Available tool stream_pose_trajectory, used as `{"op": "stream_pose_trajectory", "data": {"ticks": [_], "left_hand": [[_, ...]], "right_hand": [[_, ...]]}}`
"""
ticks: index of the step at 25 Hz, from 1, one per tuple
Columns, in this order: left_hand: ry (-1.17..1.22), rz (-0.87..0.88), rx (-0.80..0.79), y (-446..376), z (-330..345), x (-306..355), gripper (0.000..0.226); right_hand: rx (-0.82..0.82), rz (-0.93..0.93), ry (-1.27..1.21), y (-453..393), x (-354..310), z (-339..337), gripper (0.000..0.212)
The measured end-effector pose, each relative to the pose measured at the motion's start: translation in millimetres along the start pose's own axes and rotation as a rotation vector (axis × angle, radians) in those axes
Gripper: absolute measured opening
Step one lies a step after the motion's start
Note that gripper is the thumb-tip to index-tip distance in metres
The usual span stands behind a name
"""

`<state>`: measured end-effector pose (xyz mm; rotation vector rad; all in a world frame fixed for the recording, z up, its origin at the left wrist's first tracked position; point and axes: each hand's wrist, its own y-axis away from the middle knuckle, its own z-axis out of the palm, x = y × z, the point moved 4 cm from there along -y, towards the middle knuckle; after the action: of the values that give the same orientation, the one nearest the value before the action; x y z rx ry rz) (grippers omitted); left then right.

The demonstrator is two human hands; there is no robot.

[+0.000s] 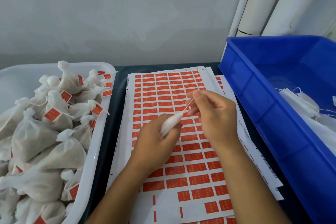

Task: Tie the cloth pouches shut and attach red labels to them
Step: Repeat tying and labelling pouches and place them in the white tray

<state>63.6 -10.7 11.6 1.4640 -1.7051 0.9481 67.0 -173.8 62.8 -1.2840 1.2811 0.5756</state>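
My left hand (pixel 156 138) grips a white cloth pouch (pixel 171 123) by its body, with the gathered neck pointing up and to the right. My right hand (pixel 212 114) pinches the pouch's thin drawstring (pixel 188 105) between thumb and fingers and holds it taut. Both hands hover over a sheet of red labels (pixel 163 96) that lies flat on the dark table. Most of the pouch is hidden inside my left hand.
A white tub (pixel 94 151) at the left holds several tied pouches with red labels. A blue crate (pixel 254 96) at the right holds untied white pouches (pixel 300 103). More label sheets lie stacked under the top one. White tubes stand against the back wall at the right.
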Motion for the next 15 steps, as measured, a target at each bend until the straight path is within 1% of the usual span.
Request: {"op": "stream_pose_trajectory", "data": {"ticks": [3,6,8,9,13,15], "left_hand": [[-0.117,0.035,0.006,2.3,0.8,1.3,0.009],[-0.161,0.123,0.031,5.0,3.1,7.2,0.017],[-0.119,0.146,0.035,6.6,2.5,9.4,0.027],[-0.095,0.139,0.019,6.6,2.2,9.5,0.029],[-0.172,0.098,-0.057,8.1,3.3,9.0,0.027],[-0.225,0.096,-0.083,8.3,5.3,10.5,0.033]], "right_hand": [[0.048,0.016,-0.066,-0.6,-3.9,-3.5,0.026],[-0.045,0.053,-0.121,1.6,-7.0,5.7,0.024],[-0.111,0.102,-0.179,3.0,-6.4,11.5,0.023],[-0.113,0.130,-0.204,3.1,-5.2,11.6,0.024],[-0.008,0.152,-0.191,0.7,-0.6,2.3,0.029],[0.018,0.126,-0.162,0.2,1.0,-0.7,0.029]]}}
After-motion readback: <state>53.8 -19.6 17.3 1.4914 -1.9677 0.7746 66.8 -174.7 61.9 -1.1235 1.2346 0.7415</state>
